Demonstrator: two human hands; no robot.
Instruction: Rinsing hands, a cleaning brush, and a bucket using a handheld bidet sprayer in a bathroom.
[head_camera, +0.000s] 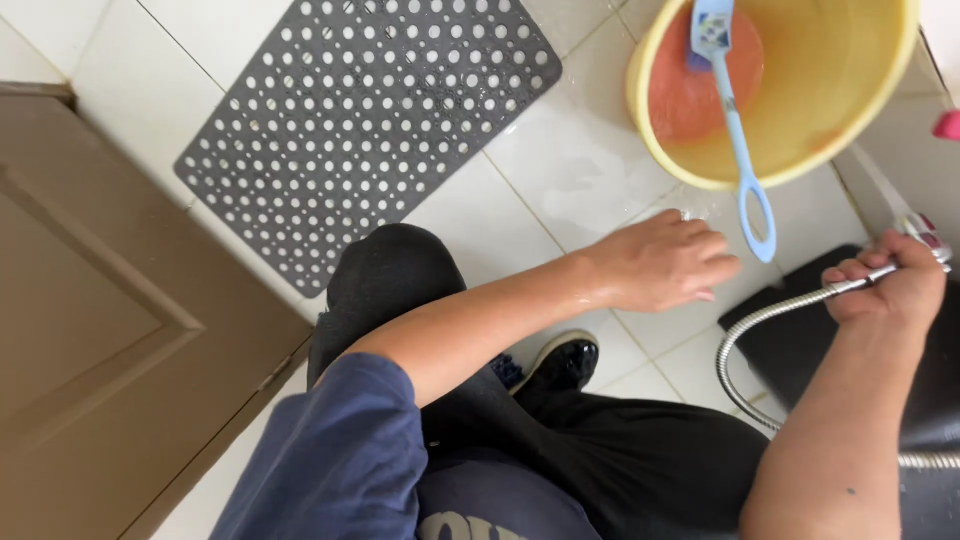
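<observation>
— Hands first: your left hand (665, 262) hovers loosely spread, holding nothing, over the wet floor tiles (570, 170) near the blue brush (735, 120) leaning in the yellow basin (790, 90).

— And the right hand (895, 285)?

— Fisted around the metal shower hose (775, 315) by its head. Wet tiles could slip your shoe (562, 362); a tugged hose might spray wide, I'd judge.

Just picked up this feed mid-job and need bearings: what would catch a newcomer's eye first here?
The round yellow plastic basin at upper right, with reddish water and a light blue long-handled brush leaning over its rim. Below it the left hand hovers open over the wet white floor tiles, while the right hand at the right edge grips a shiny metal shower hose. A grey perforated rubber mat lies at upper centre.
</observation>
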